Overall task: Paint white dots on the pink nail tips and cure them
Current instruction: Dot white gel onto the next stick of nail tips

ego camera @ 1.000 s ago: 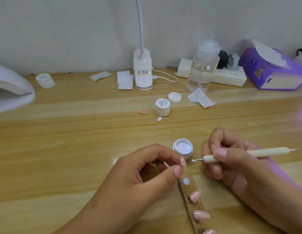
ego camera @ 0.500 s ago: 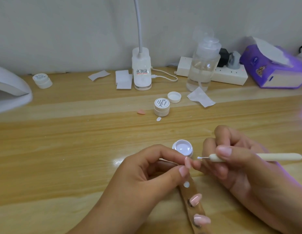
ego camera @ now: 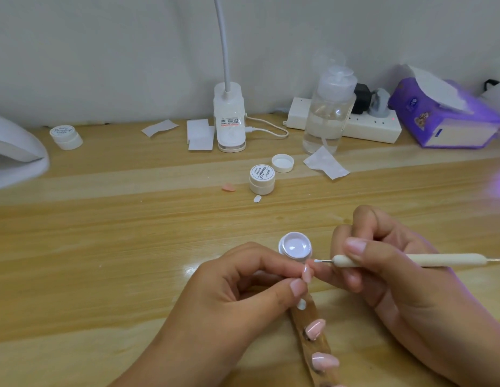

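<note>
My left hand [ego camera: 243, 297] pinches a pink nail tip [ego camera: 307, 272] between thumb and forefinger, just above a wooden display stick [ego camera: 323, 339]. The stick carries two pink nail tips [ego camera: 315, 328] and a white putty dot [ego camera: 301, 304] at its top. My right hand [ego camera: 388, 277] grips a cream dotting tool [ego camera: 405, 260]; its white-loaded tip sits right above the pinched nail, touching or nearly touching it. An open pot of white gel [ego camera: 295, 244] stands just behind the fingers.
A closed gel pot [ego camera: 261, 178], its neighbour lid [ego camera: 282, 162], a loose pink nail tip [ego camera: 228, 187] and a small white tip [ego camera: 257, 198] lie mid-table. A white curing lamp [ego camera: 17, 152] is at left; clip lamp [ego camera: 229, 118], liquid bottle [ego camera: 330, 113], power strip [ego camera: 366, 127] and purple tissue pack [ego camera: 441, 115] line the back.
My left hand has drawn the pinched nail tip up and right toward the tool. The tool's tip has come down to meet the nail beside the open pot.
</note>
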A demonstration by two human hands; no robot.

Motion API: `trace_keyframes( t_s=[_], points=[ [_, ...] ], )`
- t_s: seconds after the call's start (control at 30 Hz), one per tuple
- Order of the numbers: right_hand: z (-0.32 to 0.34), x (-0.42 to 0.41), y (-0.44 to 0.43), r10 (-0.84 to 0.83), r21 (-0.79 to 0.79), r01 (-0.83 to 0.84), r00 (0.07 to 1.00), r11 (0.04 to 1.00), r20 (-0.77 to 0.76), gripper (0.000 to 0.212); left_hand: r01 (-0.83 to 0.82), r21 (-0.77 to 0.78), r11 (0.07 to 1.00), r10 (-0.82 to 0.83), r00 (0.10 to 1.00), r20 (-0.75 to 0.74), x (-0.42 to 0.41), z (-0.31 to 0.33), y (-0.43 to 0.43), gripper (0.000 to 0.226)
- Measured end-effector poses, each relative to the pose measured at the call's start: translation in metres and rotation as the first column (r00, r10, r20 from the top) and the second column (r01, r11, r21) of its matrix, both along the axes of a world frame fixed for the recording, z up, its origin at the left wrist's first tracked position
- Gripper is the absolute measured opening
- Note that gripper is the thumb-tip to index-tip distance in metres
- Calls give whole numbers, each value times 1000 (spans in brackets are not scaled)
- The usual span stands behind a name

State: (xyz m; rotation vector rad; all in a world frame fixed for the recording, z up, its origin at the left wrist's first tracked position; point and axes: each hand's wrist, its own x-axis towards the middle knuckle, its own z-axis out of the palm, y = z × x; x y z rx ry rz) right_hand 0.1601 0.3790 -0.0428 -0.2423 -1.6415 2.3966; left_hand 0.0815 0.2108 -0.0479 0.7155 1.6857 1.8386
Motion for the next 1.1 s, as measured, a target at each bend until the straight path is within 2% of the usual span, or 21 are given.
trace_keyframes(
  t_s=[0.13,0.37,0.67,0.8,1.1],
  points=[
    [0,-1,-1,-2,2,3,1000,1000,-25,34,3,4,1000,-3,1000,-8,0,1,1,11],
    [0,-1,-1,1,-5,-1,1000,1000,-26,23,5,7,1000,-5,999,-32,-1,-1,0,17],
    [-2,-1,-1,-9,54,10,1000,998,-9,27,1,-23,1000,-2,1000,-22,0,0,0,10],
    [-4,0,1,19,56,-18,1000,998,-13,38,1,-19,1000,-1,1000,-3,1,0,0,11],
    [-1,0,0,23,11,-23,1000,1000,-15,34,-7,-38,999,8,1000,25,3,3,0,8]
  ],
)
